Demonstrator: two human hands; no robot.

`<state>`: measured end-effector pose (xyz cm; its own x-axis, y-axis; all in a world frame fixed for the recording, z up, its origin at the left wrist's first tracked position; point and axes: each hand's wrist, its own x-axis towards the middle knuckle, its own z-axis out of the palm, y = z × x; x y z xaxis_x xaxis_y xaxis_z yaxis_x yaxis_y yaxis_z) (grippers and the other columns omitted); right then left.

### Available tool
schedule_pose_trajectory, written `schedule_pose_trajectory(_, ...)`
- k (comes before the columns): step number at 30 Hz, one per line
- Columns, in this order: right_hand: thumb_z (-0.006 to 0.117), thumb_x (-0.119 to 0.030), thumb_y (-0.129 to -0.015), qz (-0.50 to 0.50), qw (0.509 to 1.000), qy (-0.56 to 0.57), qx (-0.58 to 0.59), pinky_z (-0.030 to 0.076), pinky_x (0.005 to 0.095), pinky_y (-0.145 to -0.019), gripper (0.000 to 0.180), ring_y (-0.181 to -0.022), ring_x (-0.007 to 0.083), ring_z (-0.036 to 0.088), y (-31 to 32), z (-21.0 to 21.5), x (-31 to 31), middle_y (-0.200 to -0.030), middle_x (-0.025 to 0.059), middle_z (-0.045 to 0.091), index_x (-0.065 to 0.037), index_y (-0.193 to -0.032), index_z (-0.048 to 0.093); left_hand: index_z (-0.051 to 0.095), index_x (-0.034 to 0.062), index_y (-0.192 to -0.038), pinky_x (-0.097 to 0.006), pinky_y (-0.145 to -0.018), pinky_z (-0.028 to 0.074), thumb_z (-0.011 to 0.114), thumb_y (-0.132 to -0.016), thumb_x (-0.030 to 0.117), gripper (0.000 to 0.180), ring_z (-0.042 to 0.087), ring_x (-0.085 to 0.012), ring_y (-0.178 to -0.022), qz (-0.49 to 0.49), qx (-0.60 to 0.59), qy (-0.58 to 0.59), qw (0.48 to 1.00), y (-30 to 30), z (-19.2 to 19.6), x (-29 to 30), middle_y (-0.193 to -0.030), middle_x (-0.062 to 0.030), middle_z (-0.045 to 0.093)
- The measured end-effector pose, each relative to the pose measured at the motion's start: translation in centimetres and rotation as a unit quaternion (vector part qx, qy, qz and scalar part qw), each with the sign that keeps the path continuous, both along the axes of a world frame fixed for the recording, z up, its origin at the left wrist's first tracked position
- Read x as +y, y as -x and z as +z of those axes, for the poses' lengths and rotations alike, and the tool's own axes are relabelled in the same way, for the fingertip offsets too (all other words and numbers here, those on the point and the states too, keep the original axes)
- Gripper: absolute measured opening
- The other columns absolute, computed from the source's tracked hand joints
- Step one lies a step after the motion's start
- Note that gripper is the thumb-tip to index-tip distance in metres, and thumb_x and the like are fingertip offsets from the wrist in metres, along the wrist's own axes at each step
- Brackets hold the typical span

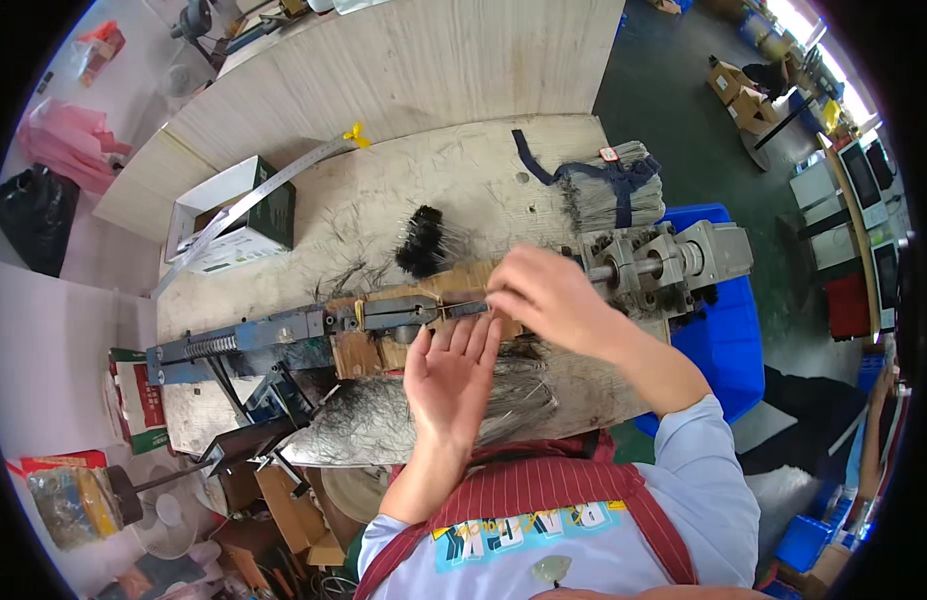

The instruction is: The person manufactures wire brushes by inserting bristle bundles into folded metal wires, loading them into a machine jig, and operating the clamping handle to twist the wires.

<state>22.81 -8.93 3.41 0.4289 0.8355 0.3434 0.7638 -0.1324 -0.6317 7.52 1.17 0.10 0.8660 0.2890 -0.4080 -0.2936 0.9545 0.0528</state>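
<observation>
My left hand [451,378] lies palm up over the near side of a long metal bench machine [273,332]. Its fingers are stretched out, and no object shows on the palm. Close by its fingertips is my right hand [545,296], thumb and fingers pinched together; whatever they hold, if anything, is too small to make out. Just past both hands sits a pile of small black-bristled wire brushes [420,242]. A loose bundle of thin metal wires [513,395] lies on the bench's near side, partly hidden by my left hand and forearm.
A strap-tied wire bundle [635,185] lies at the far right. Beside the machine's motor end [718,250] stands a blue bin [718,385]. At left are an open carton [273,215] and a metal ruler [258,195]. A wooden panel [403,70] borders the bench's far edge.
</observation>
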Motion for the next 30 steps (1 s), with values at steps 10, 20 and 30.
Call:
schedule_pose_trajectory(10, 0.07, -0.006, -0.083, -0.018, 0.999, -0.018, 0.045, 0.045, 0.0338, -0.061, 0.014, -0.07, 0.0226, 0.057, -0.5, 0.6, -1.2, -0.082, 0.0084, 0.055, -0.002, -0.088, 0.058, 0.048, 0.0004, -0.108, -0.046, -0.117, 0.028, 0.044, -0.099, 0.03, 0.031, 0.04, -0.0328, -0.133, 0.009, -0.017, -0.061, 0.998, 0.1, -0.7, 0.0, -0.132, -0.0187, 0.047)
schedule_pose_trajectory(20, 0.069, -0.013, -0.083, -0.015, 0.999, 0.014, -0.029, 0.047, 0.0391, -0.065, 0.014, -0.076, 0.0286, 0.058, 0.9, 1.3, -1.0, -0.084, 0.0083, 0.056, -0.004, -0.088, 0.059, 0.047, 0.0014, -0.108, -0.045, -0.115, 0.031, 0.041, -0.1, 0.03, 0.031, 0.043, -0.0302, -0.13, -0.006, 0.007, -0.087, 0.996, 0.0, 0.2, 0.0, -0.128, -0.016, 0.049)
schedule_pose_trajectory(30, 0.068, -0.015, -0.081, -0.02, 0.988, 0.046, -0.145, 0.048, 0.0394, -0.069, 0.013, -0.083, 0.0275, 0.059, 1.1, 0.2, -0.3, -0.086, 0.0091, 0.056, -0.007, -0.084, 0.058, 0.048, 0.0, -0.114, -0.044, -0.113, 0.033, 0.042, -0.1, 0.029, 0.033, 0.048, -0.0296, -0.125, 0.002, 0.025, -0.092, 0.995, -0.2, -0.1, -0.2, -0.125, -0.0146, 0.052)
